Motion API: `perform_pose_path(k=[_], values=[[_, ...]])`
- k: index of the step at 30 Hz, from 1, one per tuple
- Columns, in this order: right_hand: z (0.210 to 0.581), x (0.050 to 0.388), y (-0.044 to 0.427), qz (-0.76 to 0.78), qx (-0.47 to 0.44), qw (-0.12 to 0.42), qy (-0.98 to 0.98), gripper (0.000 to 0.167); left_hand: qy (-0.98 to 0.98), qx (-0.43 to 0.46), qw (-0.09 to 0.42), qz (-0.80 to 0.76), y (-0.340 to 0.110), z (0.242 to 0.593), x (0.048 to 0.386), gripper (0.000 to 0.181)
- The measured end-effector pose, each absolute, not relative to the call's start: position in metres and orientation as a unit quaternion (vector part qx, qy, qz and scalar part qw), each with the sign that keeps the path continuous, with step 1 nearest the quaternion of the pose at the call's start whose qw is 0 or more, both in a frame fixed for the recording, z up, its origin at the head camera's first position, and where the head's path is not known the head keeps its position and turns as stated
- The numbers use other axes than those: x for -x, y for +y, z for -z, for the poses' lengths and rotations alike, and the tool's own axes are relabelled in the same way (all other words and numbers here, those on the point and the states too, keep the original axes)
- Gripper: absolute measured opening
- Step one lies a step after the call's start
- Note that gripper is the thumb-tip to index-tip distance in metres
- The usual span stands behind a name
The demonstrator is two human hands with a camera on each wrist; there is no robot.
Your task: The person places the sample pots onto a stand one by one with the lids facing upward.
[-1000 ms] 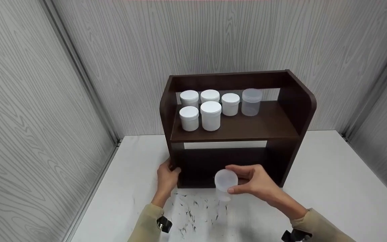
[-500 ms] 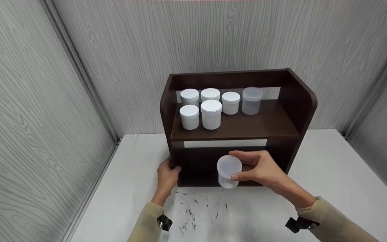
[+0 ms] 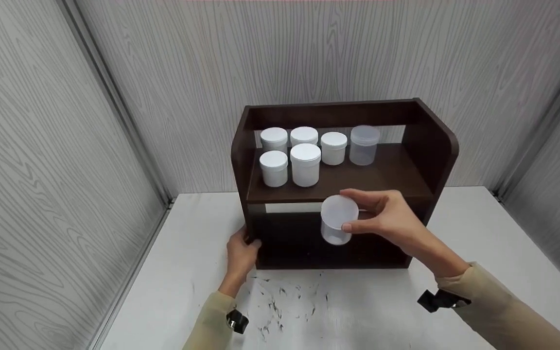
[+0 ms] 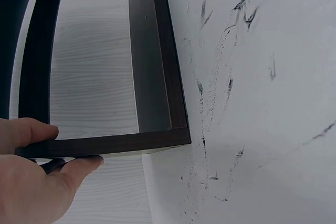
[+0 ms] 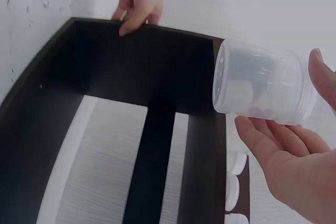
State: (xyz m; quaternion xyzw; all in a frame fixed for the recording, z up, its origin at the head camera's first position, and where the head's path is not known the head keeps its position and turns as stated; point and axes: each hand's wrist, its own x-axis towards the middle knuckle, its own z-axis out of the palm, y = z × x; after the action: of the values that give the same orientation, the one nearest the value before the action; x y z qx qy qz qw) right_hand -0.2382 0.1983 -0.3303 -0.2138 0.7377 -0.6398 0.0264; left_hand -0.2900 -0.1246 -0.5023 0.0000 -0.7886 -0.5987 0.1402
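Observation:
My right hand (image 3: 389,218) pinches a translucent plastic jar (image 3: 336,236) near its lid, thumb in front and fingers behind. The jar is upright in the air, in front of the dark brown two-tier shelf (image 3: 338,193), around the height of its upper board. In the right wrist view the jar (image 5: 257,85) looks see-through, with nothing plain inside. My left hand (image 3: 242,253) grips the lower left side panel of the shelf; the left wrist view shows the panel (image 4: 115,142) between thumb and fingers.
On the upper board stand several white lidded jars (image 3: 305,167) at the left and one translucent jar (image 3: 363,148) at the back. The white table (image 3: 187,228) bears dark scuff marks (image 3: 275,308) in front. Wood-grain panels (image 3: 202,63) enclose the back and sides.
My right hand has lifted the translucent jar from low in front of the shelf's bottom, up and slightly right. The left hand stays on the side panel.

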Motion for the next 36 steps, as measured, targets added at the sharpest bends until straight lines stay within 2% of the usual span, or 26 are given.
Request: perform_pose_path(k=[7, 23, 36], values=[[0.317, 0.250, 0.203, 0.626, 0.200, -0.007, 0.753, 0.069, -0.794, 0.002, 0.139, 0.591, -0.124, 0.503, 0.290, 0.059], [0.296, 0.280, 0.201, 0.663, 0.193, 0.000, 0.724, 0.072, -0.796, -0.001, 0.133, 0.590, -0.126, 0.503, 0.289, 0.058], [0.291, 0.311, 0.205, 0.624, 0.164, -0.030, 0.763, 0.071, -0.798, 0.005, 0.139, 0.587, -0.127, 0.502, 0.288, 0.060]])
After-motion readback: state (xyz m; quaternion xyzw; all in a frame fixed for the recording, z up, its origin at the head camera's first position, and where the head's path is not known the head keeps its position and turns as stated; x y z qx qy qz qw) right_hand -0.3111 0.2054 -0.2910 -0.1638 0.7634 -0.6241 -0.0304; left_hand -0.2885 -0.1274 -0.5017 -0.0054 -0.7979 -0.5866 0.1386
